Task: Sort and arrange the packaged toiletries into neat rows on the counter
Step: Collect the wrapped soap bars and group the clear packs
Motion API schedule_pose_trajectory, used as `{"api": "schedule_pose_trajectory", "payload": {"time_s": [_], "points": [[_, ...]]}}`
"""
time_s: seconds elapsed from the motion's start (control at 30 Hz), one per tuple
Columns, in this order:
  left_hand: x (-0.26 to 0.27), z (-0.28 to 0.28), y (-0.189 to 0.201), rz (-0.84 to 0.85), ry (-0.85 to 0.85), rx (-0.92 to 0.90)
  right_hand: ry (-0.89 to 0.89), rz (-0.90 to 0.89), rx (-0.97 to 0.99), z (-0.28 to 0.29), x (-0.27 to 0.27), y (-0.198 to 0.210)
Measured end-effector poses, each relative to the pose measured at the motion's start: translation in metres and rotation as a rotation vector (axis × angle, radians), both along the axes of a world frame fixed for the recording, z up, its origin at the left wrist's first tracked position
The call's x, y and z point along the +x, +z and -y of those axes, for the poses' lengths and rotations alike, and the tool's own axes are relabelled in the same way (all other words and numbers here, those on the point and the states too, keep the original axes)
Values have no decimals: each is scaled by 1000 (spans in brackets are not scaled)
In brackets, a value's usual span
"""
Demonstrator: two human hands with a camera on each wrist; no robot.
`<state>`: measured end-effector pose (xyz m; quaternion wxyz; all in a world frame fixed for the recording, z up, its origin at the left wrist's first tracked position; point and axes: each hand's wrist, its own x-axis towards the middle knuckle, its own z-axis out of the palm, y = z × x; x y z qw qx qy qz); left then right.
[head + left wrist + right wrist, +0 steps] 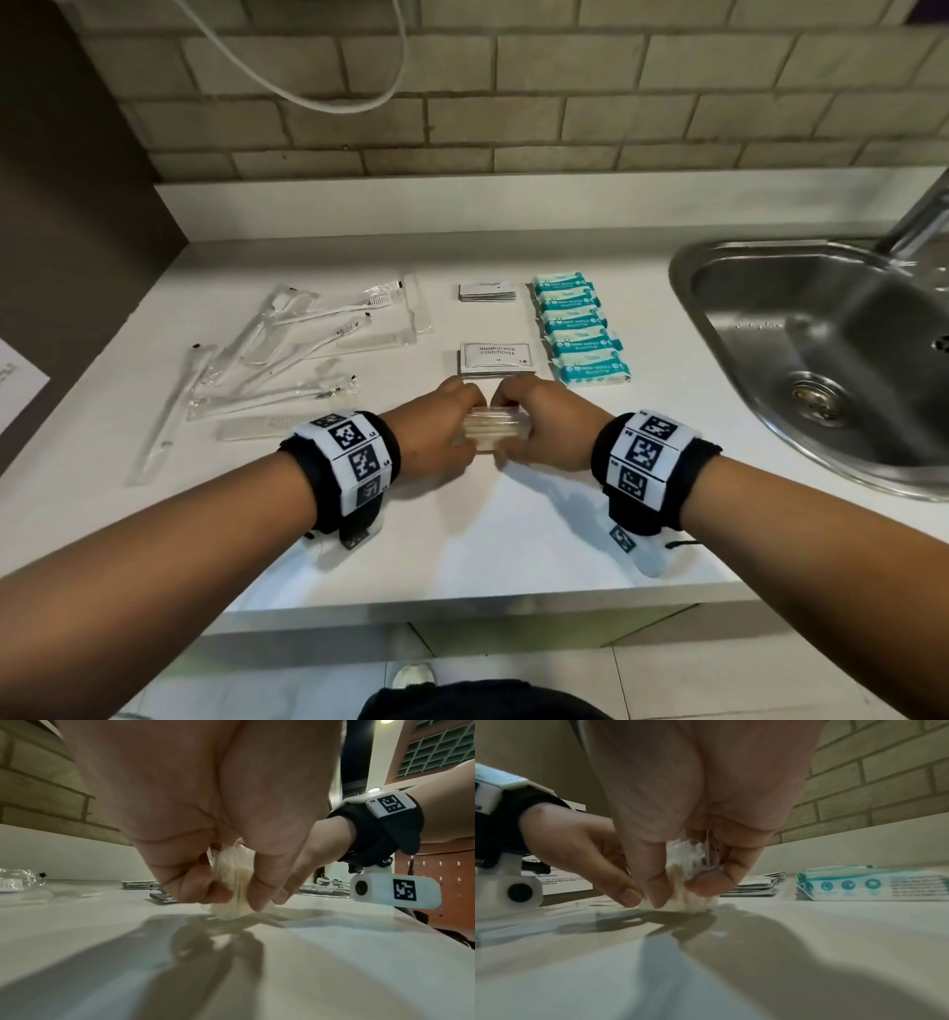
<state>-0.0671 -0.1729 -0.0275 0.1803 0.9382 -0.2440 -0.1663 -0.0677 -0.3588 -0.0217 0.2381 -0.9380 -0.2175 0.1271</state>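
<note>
Clear packets held at both ends on the counter

A stack of clear plastic packets (495, 429) is pinched by the left hand (434, 437) and right hand (544, 434), just in front of the shampoo sachets (495, 360).

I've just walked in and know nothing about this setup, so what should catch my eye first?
Two hands meet at the counter's middle: the left hand and right hand pinch a small bundle of clear packets standing on the surface. Behind them lies a tidy row of teal wipe packs near the steel sink, while clear-wrapped toothbrushes and combs lie jumbled at the left.
</note>
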Motion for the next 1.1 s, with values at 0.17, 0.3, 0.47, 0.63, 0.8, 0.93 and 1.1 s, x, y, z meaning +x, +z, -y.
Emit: {"api": "schedule_pose_trajectory", "payload": {"time_s": [0.17,0.3,0.47,0.63,0.8,0.93,1.1], "points": [[-4,3,-5,-51,-10,72,4,-34,-116,-5,-3,-11],[-3,5,3,-57,-2,55,-29,-59,-86,-5,0,-6],[-8,8,3,-87,-28,138,1,-49,-132,-8,-3,-9],[-7,11,5,-73,-11,126,-20,-91,-96,-7,-1,-6],[-9,12,1,-75,-32,152,0,-90,-133,-11,-3,-14],[-6,11,2,-107,-22,150,-4,-125,-61,-7,-4,-9],[-6,9,6,-120,19,87,-19,-138,148,7,-3,2]]}}
